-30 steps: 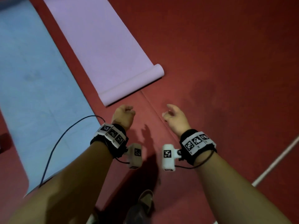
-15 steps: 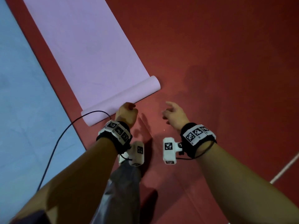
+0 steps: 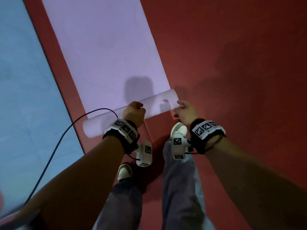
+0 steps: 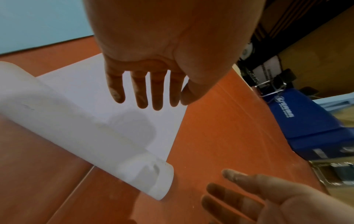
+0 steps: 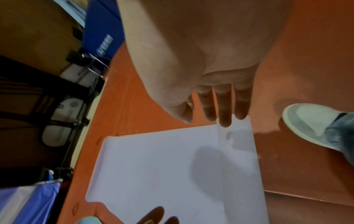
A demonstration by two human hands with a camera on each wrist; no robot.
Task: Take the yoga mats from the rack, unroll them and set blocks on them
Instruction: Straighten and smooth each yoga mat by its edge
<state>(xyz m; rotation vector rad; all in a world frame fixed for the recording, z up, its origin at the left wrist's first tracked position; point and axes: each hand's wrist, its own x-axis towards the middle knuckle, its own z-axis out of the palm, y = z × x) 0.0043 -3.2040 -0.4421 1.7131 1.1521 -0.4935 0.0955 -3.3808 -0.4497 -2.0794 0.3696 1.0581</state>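
so the red floor [image 3: 232, 63] is taking up most of the view, and the blue mat [image 3: 25, 97] is lying flat way off to the outside of the left hand, looking fully rolled out, which is probably why nobody's touching it. just ahead of both hands the purple mat [image 3: 106, 52] is stretching away flat, and its leftover roll [image 3: 154, 103] is sitting right under the fingertips, since that's the bit I'd guess wants pushing to finish unrolling

left hand [image 3: 133, 113] is hovering over the middle of the roll, fingers [image 4: 141, 92] hanging down relaxed and slightly apart, gripping nothing; can't tell if they're actually touching the roll. right hand [image 3: 186, 113] is sitting at the roll's near end, fingers [image 5: 223, 106] straight and close together, tips seeming to reach the roll's end edge, though I can't be sure of contact. one hand mid-roll and one at the end makes sense to me, it'd keep the thing rolling straight instead of skewing

a black cable [image 3: 54, 155] is trailing back from the left wrist across the blue mat, and a white shoe [image 5: 310, 121] is planted just behind the right hand, close to the roll. no blocks anywhere in view, so that part's looking not started
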